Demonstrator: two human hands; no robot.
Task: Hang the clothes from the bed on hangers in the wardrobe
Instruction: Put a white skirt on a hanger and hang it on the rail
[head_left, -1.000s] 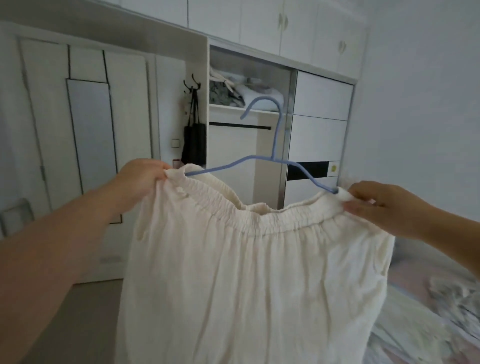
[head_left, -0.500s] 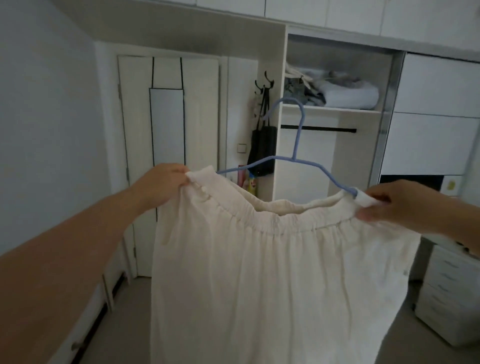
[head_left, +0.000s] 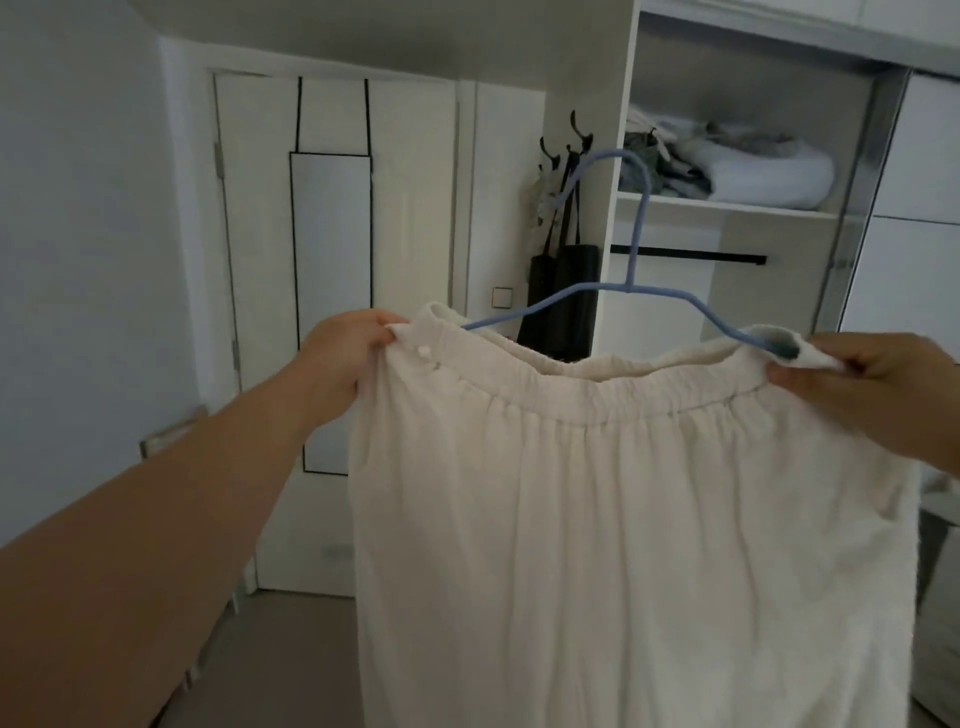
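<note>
A cream garment (head_left: 623, 519) with an elastic gathered waistband hangs spread wide in front of the wardrobe (head_left: 748, 234), held up by 2 hands. The left hand (head_left: 348, 353) has its grip closed on the left corner of the waistband, fingers and thumb pinching the folded cloth, with the forearm stretching down toward the lower left. The right hand (head_left: 872, 384) has its grip closed on the right corner, pinching a fold of cloth that wraps over the right end of a blue hanger (head_left: 631, 280). The hanger sits inside the waistband: its 2 arms slope down from a central neck into the cloth on both sides, and its hook rises above the garment, in front of the wardrobe's left edge. The waistband sags slightly between the 2 grips, and the rest of the cloth drops straight down past the lower edge of the view. Inside the wardrobe, behind the hanger, a black rail (head_left: 691, 255) runs across the open compartment, and above it a shelf (head_left: 727, 205) carries folded bedding (head_left: 753, 171). To the left of the wardrobe, dark bags (head_left: 563, 291) hang from wall hooks (head_left: 574, 130), and further left stands a white door (head_left: 332, 312) carrying a tall mirror (head_left: 327, 312).
</note>
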